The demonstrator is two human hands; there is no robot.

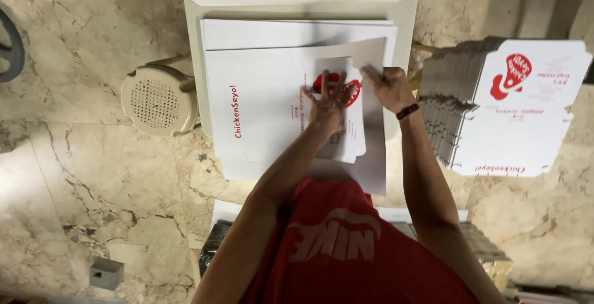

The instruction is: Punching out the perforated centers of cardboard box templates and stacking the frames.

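Under both hands, flat white carton blank (pixel 266 106) with red print.

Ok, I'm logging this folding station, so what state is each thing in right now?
Left hand: fingers spread, pressing flat on the box blank.
Right hand: pinching a flap at the blank's edge.
Box blank: flat on the table, one flap partly lifted.
Stack of blanks: unfolded, piled flat to the right.
Beige stool: upright, beside the table.
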